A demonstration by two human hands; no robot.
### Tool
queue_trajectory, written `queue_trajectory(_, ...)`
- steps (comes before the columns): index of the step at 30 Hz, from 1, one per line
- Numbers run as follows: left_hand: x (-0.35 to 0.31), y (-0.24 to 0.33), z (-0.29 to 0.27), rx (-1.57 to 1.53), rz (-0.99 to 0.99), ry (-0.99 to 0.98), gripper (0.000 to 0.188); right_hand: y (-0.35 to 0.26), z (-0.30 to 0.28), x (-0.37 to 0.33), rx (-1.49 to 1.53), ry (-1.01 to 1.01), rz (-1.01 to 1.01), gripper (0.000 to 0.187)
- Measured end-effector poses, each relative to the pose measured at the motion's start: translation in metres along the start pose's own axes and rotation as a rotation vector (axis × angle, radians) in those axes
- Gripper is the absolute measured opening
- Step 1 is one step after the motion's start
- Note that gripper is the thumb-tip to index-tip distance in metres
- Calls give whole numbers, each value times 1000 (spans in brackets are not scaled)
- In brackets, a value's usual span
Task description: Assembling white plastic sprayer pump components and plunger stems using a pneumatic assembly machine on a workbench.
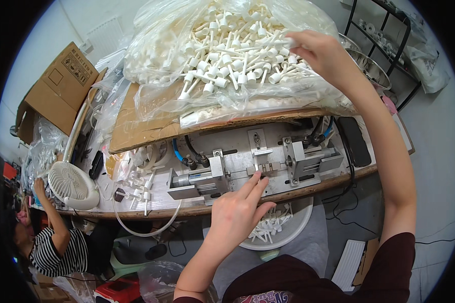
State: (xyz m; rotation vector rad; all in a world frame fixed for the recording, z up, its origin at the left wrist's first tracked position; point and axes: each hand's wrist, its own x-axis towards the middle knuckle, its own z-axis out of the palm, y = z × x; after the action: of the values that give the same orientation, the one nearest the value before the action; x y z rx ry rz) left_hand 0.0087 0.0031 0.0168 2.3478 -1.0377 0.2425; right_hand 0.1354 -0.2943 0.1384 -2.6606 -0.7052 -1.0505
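My left hand (237,206) reaches over the front of a metal clamping jig (263,169) with its fingers stretched out. Its fingertips touch the jig's middle, by a small white plastic stem (257,162); that contact is partly hidden. Further back, my right hand (322,54) is at the right side of a large heap of white plastic parts (232,55), thin stems with cup-shaped ends. Thumb and fingers there are curled together, with a white plastic part seemingly between them. The heap lies in an open clear plastic bag (156,60).
Cardboard (124,129) lies under the bag. Air cylinders (199,179) flank the jig. A white basket (301,222) of small white parts rests by my lap. Left are a white fan (73,184) and a co-worker in stripes (58,247); a black phone (354,141) lies right.
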Motion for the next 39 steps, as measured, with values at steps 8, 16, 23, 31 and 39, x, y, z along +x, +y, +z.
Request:
queue_trajectory(8,20,22,-14,-176,124,547,48,-162,-5,-84,237,-100,112,36)
queue_trajectory(16,-4,0,-10,-648,-101,372,32,-190,7,-135,850,-208,281,61)
queue_trajectory(23,-16,-6,-3,-550,-181,397,29,-188,31,-161,1093,-88,606,39)
queue_trajectory(31,-29,-11,-3,-412,-159,373,35,-188,58,-173,535,-11,265,29)
queue_trajectory(39,-31,-9,-3,-394,-159,406,35,-192,64,-162,232,-127,130,24)
